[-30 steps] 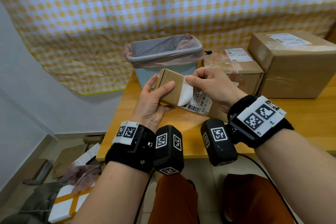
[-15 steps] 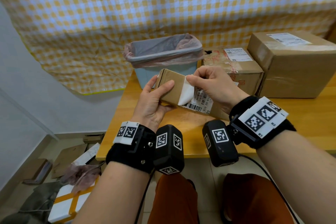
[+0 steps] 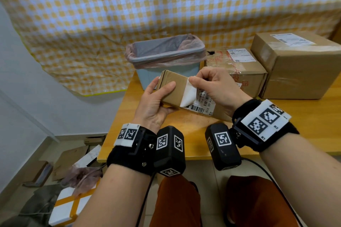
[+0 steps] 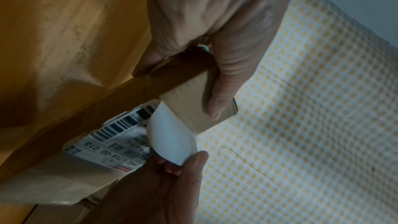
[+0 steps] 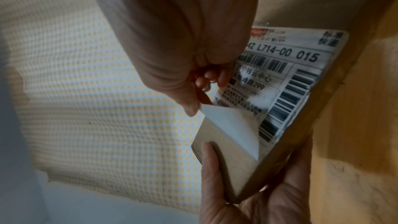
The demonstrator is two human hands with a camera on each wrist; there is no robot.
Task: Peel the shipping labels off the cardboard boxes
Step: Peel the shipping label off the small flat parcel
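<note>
**Right hand peeling the label back**

The right hand (image 3: pixel 215 86) pinched the lifted corner of the white barcoded shipping label (image 3: pixel 200 102), perhaps half freed. The left hand (image 3: pixel 156 101) gripped the small flat brown cardboard box (image 3: pixel 173 91) above the table. A low, slow pull, box braced, would likely avoid tearing.

The small box (image 3: pixel 173 92) is matt brown cardboard, slightly fibrous. Its shipping label (image 3: pixel 201 104) is smooth paper, the peeled underside plain white with a faint sheen. The table (image 3: pixel 304 116) is varnished yellow wood, mottled. At twelve o'clock, a pale blue plastic bin (image 3: pixel 147 77) wears a thin, crinkled pink plastic liner (image 3: pixel 193 42). Glossy clear tape bands the larger box (image 3: pixel 302 64).
</note>
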